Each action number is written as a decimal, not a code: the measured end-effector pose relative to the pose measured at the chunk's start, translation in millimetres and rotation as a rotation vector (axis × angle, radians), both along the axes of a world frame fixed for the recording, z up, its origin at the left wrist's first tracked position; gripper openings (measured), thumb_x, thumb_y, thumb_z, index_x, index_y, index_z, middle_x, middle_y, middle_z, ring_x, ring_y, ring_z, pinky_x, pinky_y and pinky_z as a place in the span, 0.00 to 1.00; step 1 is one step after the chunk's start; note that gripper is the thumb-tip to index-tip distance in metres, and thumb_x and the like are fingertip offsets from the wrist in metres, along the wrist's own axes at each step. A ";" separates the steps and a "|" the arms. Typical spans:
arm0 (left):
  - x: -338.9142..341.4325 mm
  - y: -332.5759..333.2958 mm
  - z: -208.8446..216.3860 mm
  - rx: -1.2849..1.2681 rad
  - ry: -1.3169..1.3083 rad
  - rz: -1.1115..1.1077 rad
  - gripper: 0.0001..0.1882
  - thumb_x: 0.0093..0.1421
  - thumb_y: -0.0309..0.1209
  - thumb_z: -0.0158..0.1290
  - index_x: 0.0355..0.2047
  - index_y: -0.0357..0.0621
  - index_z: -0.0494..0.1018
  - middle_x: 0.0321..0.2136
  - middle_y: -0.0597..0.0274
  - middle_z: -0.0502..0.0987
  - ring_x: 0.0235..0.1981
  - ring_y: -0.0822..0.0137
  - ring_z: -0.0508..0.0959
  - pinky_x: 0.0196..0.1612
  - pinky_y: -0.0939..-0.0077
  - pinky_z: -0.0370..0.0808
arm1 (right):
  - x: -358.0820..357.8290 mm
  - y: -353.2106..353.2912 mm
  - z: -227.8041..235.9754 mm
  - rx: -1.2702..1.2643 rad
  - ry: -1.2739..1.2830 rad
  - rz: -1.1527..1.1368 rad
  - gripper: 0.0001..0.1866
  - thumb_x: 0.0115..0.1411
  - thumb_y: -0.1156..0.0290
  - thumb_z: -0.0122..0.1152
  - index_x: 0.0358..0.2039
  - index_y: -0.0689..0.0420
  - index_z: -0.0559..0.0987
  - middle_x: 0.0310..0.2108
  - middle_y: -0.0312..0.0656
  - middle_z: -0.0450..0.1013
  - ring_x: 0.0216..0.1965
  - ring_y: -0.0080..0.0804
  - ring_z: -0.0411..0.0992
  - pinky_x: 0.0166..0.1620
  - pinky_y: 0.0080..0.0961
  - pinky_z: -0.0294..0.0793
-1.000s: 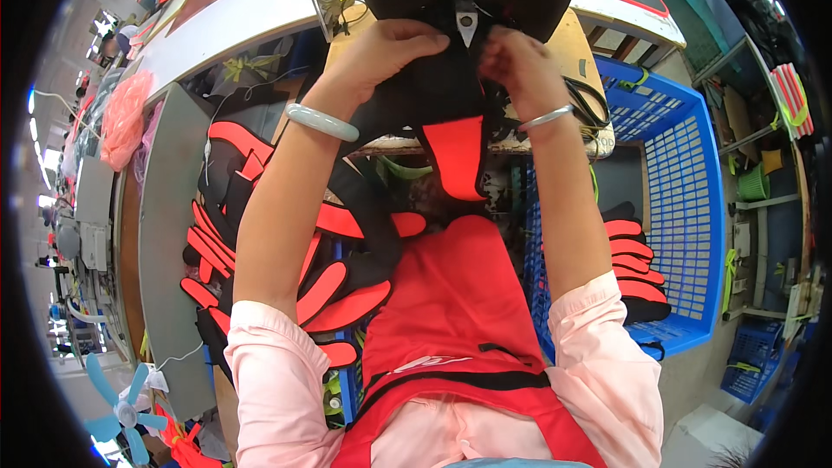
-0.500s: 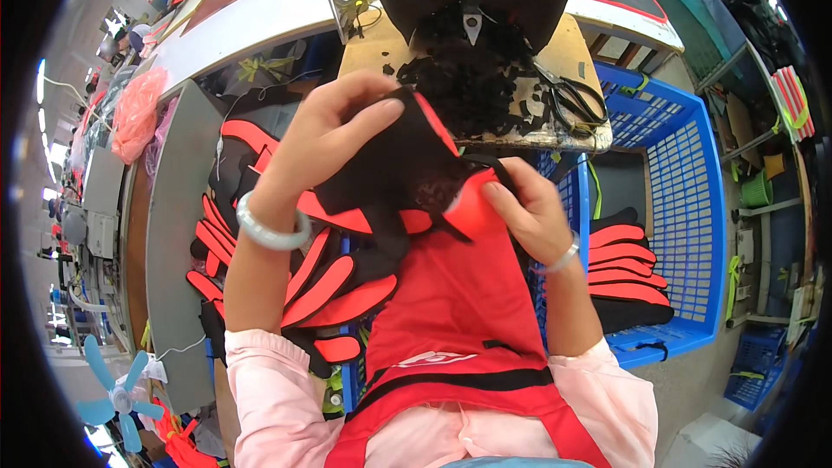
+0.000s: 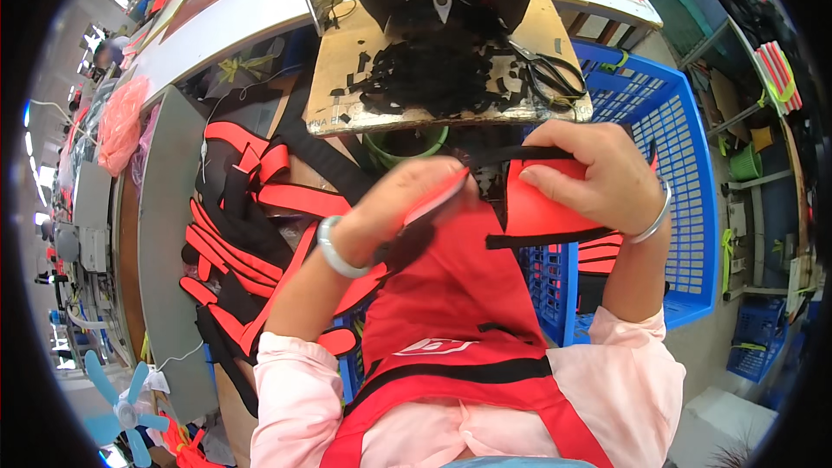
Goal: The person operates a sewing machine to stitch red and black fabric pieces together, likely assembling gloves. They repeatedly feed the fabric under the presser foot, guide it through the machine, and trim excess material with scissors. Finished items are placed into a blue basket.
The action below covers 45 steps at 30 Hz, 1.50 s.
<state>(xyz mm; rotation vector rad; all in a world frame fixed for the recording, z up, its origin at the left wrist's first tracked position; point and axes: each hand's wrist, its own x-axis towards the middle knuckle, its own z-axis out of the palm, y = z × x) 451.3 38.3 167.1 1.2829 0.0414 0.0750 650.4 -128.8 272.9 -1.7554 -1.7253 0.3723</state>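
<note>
Scrap-strewn wooden worktop [image 3: 334, 113] backs the hands: the right hand [image 3: 602, 175] pinches a red-and-black fabric piece [image 3: 539, 210] beside the blue basket [image 3: 568, 295], while the blurred left hand [image 3: 388, 204] closes on a red-and-black strip [image 3: 438, 197], perhaps its other end. Outward lie piled pieces [image 3: 232, 262] leftward and scissors [image 3: 530, 61] ahead. Handling the piece seems the present step; the next move calls for steady two-handed control.

The left hand [image 3: 394, 198] has come from the pointed metal tip [image 3: 442, 7] to above the red apron [image 3: 451, 295], the right hand [image 3: 607, 178] to the blue basket [image 3: 568, 295] with orange-and-black fabric [image 3: 539, 208].
</note>
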 end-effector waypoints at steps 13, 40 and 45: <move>45.1 107.8 78.4 1.062 0.255 0.532 0.23 0.62 0.45 0.51 0.33 0.31 0.77 0.20 0.56 0.75 0.23 0.70 0.71 0.30 0.72 0.68 | 52.0 100.7 -35.5 0.069 -0.140 -0.189 0.22 0.56 0.52 0.62 0.34 0.62 0.79 0.27 0.53 0.76 0.31 0.50 0.74 0.36 0.37 0.71; 40.2 142.1 76.1 0.896 0.372 0.464 0.25 0.68 0.46 0.45 0.33 0.33 0.78 0.18 0.68 0.74 0.20 0.81 0.71 0.23 0.79 0.67 | 92.8 103.1 -44.5 0.107 0.002 -0.274 0.27 0.57 0.47 0.61 0.38 0.63 0.80 0.27 0.53 0.76 0.32 0.48 0.76 0.38 0.36 0.73; 26.0 51.7 50.5 1.061 0.051 0.462 0.26 0.54 0.30 0.60 0.55 0.51 0.71 0.26 0.63 0.75 0.23 0.69 0.76 0.31 0.72 0.74 | 61.3 76.5 -58.9 0.200 -0.112 -0.265 0.23 0.59 0.51 0.61 0.36 0.62 0.79 0.28 0.51 0.76 0.31 0.50 0.75 0.36 0.37 0.72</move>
